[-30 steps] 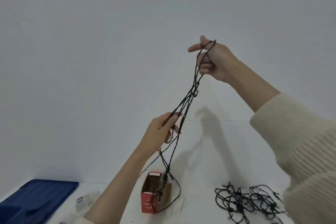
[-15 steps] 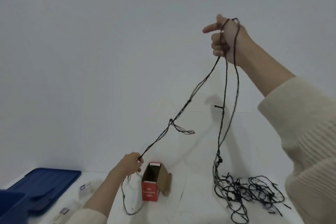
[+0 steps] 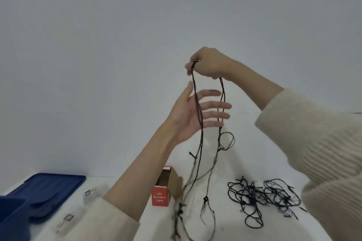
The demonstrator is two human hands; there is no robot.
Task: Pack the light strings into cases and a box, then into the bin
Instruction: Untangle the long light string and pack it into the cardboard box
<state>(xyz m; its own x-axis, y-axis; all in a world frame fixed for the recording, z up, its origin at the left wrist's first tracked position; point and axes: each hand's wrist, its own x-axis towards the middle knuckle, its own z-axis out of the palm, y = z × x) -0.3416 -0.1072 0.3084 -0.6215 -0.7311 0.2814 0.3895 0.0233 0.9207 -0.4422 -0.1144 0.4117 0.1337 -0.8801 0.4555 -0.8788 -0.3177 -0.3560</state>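
Right hand (image 3: 210,64) is pinching the string (image 3: 198,121) high, and two strands are hanging down to the table (image 3: 221,227). Left hand (image 3: 193,115) is waiting open behind them. I judge the gathering step; next, catching a strand to fold it toward the box (image 3: 163,190) at 6 o'clock.

The right hand (image 3: 210,64) is up high, fingers pinched tight. The left hand (image 3: 193,116) is below it, flat, palm up, fingers spread.

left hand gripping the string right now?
No: the left hand is open with fingers spread beside the hanging light string, which the right hand pinches at the top.
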